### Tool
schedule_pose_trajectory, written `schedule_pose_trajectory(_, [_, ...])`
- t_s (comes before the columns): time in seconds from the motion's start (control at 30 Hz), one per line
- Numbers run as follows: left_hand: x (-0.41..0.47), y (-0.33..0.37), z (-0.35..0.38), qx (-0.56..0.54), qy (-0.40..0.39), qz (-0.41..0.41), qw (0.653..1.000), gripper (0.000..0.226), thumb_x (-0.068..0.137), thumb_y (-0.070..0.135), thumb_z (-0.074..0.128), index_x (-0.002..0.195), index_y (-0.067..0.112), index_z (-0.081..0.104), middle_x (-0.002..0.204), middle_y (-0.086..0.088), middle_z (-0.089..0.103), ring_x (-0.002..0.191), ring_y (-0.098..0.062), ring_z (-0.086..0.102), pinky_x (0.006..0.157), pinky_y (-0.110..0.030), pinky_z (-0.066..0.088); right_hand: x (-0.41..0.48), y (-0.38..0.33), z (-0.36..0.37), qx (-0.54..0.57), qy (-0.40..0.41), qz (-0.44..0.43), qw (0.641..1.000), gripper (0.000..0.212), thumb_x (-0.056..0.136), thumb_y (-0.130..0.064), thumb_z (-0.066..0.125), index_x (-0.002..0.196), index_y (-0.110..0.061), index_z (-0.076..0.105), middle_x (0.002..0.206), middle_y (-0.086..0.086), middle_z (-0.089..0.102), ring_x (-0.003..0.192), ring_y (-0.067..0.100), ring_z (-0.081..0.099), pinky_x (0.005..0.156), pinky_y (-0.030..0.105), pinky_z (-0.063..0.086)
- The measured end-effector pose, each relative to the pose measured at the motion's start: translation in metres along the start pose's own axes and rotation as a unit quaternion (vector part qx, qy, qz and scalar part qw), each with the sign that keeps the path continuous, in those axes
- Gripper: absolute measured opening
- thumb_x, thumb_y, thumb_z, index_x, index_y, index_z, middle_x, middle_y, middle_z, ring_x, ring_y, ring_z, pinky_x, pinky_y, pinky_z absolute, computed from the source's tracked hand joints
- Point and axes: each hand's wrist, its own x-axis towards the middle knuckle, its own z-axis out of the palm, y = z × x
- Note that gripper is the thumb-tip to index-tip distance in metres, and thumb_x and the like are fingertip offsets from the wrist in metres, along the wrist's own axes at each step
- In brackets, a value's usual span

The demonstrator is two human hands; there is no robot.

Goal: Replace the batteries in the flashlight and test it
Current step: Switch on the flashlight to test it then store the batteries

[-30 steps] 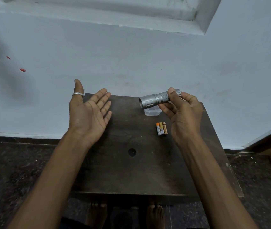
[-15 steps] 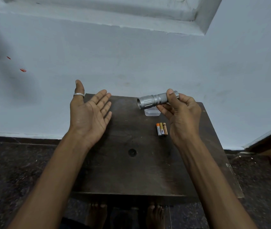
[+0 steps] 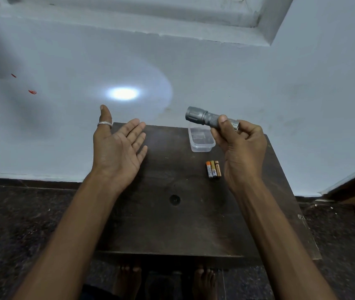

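Dark wooden table (image 3: 150, 224): clear plastic container (image 3: 201, 140) (far edge), 3 batteries (image 3: 213, 169) side by side nearby.

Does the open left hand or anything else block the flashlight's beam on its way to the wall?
No. The flashlight, gripped in the right hand, throws a bright spot on the wall above the left hand, whose open palm sits below the beam path.

Lit flashlight (image 3: 205, 118) in right hand (image 3: 240, 148)

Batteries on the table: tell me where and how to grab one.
Take the left battery of the three, with a grip across its middle from above. It lies flat, pressed against its neighbour, with only its left side open; the right hand hovers close on the other side.
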Motion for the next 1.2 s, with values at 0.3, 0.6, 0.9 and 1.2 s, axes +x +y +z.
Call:
schedule_pose_trajectory(0.3, [0.001,0.0,-0.001,-0.004,0.002,0.0,1.0,0.091,0.086,0.08,0.03,0.15,0.015,0.041,0.152,0.0,0.047,0.145,-0.017,0.034,0.121,-0.043,0.021,0.0,0.0,-0.002,-0.075,0.005,-0.033,0.997,0.038,0.079,-0.005,0.084,0.106,-0.009,0.057,0.097,0.013,0.066,0.082,0.015,0.072,0.086,0.044,0.062])
schedule_pose_trajectory(0.6, [0.0,0.001,-0.001,-0.01,0.006,-0.003,1.0,0.091,0.086,0.08,0.033,0.149,0.014,0.043,0.148,0.0,0.052,0.144,-0.016,0.036,0.121,-0.043,0.021,-0.007,-0.009,0.002,-0.179,-0.018,-0.092,0.979,0.05,0.079,-0.013,0.084,0.12,-0.019,0.055,0.099,0.001,0.074,0.078,0.001,0.072,0.068,0.012,0.052])
schedule_pose_trajectory(0.9, [-0.001,0.002,0.002,-0.028,0.009,-0.008,1.0,0.09,0.087,0.078,0.034,0.147,0.012,0.044,0.148,-0.003,0.052,0.146,-0.019,0.033,0.122,-0.044,0.019,-0.008,-0.007,0.002,-0.116,-0.029,-0.044,0.992,0.048,0.085,-0.013,0.079,0.124,-0.014,0.051,0.098,0.015,0.071,0.081,0.013,0.074,0.082,0.036,0.062])
schedule_pose_trajectory(1.2, [-0.001,0.001,0.002,-0.016,0.006,-0.012,1.0,0.091,0.087,0.079,0.032,0.148,0.013,0.042,0.148,-0.002,0.051,0.146,-0.018,0.033,0.121,-0.044,0.019,-0.006,-0.009,0.001,-0.042,-0.033,-0.001,0.999,0.041,0.094,-0.017,0.071,0.126,-0.007,0.049,0.078,0.004,0.066,0.073,0.013,0.072,0.078,0.033,0.062])
